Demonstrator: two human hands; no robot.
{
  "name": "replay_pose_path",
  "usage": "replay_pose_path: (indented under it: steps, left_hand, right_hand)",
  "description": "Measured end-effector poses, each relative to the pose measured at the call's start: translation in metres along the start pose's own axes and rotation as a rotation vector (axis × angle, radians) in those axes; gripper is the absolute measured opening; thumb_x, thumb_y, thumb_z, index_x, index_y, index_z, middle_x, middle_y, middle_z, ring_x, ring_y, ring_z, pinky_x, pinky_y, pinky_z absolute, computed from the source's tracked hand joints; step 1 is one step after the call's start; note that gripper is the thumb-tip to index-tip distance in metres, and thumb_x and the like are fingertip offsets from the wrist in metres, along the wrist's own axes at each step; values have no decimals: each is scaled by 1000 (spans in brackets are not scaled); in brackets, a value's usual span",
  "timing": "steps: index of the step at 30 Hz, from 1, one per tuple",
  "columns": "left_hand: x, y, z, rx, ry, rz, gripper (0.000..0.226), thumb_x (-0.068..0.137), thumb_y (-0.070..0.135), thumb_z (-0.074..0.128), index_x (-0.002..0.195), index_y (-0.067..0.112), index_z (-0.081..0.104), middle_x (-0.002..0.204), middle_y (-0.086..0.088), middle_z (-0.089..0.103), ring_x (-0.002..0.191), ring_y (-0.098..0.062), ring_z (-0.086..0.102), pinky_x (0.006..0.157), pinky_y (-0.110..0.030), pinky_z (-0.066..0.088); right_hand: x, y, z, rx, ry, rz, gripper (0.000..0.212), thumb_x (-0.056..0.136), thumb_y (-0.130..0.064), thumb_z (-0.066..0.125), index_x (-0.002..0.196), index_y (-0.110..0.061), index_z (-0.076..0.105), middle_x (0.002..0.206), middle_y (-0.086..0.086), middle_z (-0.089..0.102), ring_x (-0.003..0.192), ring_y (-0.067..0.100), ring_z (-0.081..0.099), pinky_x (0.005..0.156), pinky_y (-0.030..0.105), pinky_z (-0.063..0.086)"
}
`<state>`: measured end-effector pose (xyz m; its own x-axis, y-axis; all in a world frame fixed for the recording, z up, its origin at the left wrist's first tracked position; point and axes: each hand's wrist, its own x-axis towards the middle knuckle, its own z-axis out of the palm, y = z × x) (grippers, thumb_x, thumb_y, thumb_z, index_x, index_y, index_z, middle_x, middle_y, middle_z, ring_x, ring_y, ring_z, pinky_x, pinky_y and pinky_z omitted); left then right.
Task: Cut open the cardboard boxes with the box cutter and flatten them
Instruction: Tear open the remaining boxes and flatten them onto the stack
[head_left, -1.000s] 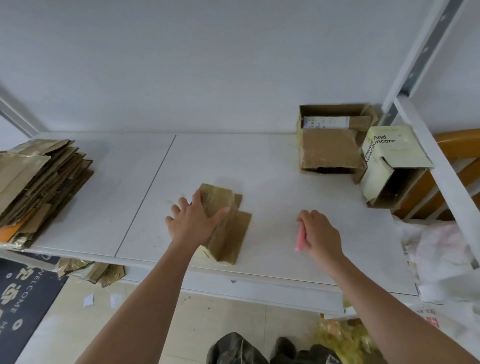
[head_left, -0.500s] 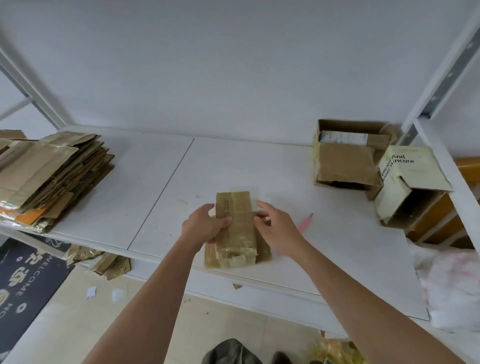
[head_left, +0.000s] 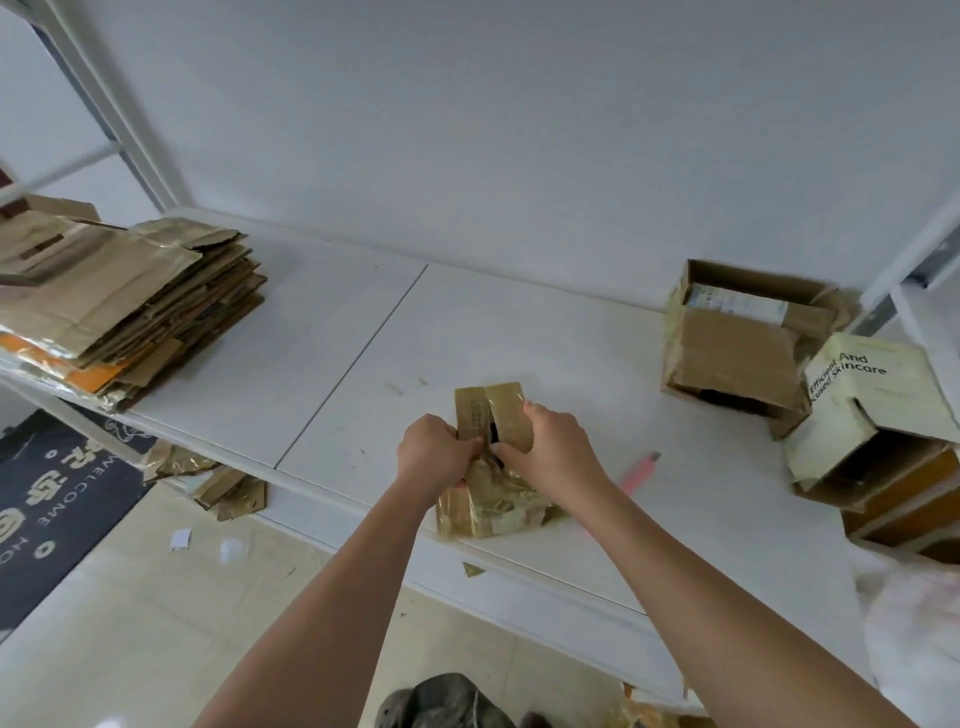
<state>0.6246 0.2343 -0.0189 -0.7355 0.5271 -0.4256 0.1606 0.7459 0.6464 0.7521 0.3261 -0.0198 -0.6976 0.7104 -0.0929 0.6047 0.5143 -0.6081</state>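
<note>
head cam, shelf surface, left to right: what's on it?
Stack of flattened cardboard → small taped box held by left hand and right hand → pink box cutter → open brown box → white skincare box.

White table (head_left: 519, 322), two panels: flattened cardboard stack (head_left: 130, 306) at left, taped small box (head_left: 488, 499) near front edge, pink box cutter (head_left: 640, 472), apparently two opened boxes (head_left: 737, 343) at right.
</note>
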Motion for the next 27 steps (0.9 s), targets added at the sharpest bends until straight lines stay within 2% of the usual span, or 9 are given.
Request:
replay_pose_path:
  steps: [6,10,14,17,19,21,23,25,27]
  left_hand:
    - [-1,0,-2,-17,-13,13,33,87,24,70,59,10,62,60,-9,71,51,-20,69,64,-31,57]
    - [-2,-1,-3,-14,0,22,34,87,23,69,58,11,57,63,-11,71,49,-19,68,58,-26,52]
    - [-2,-1,-2,-18,-1,17,31,88,24,70,62,9,62,62,-11,72,55,-22,70,66,-31,58]
    - [-3,-1,-4,-6,4,19,30,88,25,69,63,9,65,62,-9,71,60,-23,71,68,-33,60]
    - [-3,-1,-3,8,1,25,29,89,24,69,66,7,68,62,-9,72,62,-23,72,70,-34,61]
    - [-3,0,-2,27,5,38,29,89,25,68,68,5,70,62,-7,72,62,-23,72,70,-35,61]
    - [-4,1,-2,41,6,47,30,89,29,69,71,5,71,63,-6,72,62,-22,72,69,-35,61]
    - [-5,1,-3,56,-6,54,30,89,33,70,76,6,72,66,-6,73,63,-21,72,72,-37,61]
    - [-6,2,-3,96,-7,81,31,89,36,70,84,6,71,70,-5,73,65,-21,71,73,-38,60]
  right_hand:
    - [4,-19,7,-199,35,-8,33,84,-28,70,100,-5,52,77,-1,47,78,24,59,55,26,35]
    - [10,-13,-6,75,-38,50,31,74,-21,70,65,-13,42,62,-1,41,53,14,36,48,27,28]
    - [13,3,-21,342,-157,54,23,84,-26,66,72,-6,62,62,-2,54,54,14,47,52,26,36]
    - [11,24,-28,455,-147,126,40,94,-23,59,55,-21,49,49,-9,38,52,16,39,56,30,37]
    - [5,41,-30,609,-169,208,29,99,-21,56,72,-12,61,59,-1,51,56,22,51,60,34,46]
    - [-7,53,-25,774,-226,269,15,99,-16,59,109,-10,67,91,7,70,80,21,70,73,31,58]
    - [-16,57,-16,732,-115,242,40,93,-14,67,130,-24,55,110,3,64,96,15,66,78,24,56]
    - [-21,54,-11,523,106,103,44,89,-14,71,128,-28,57,111,-2,54,101,12,56,86,22,49]
    - [-23,47,-8,369,173,-82,32,88,-11,72,119,-21,69,105,-4,58,99,13,55,89,23,45]
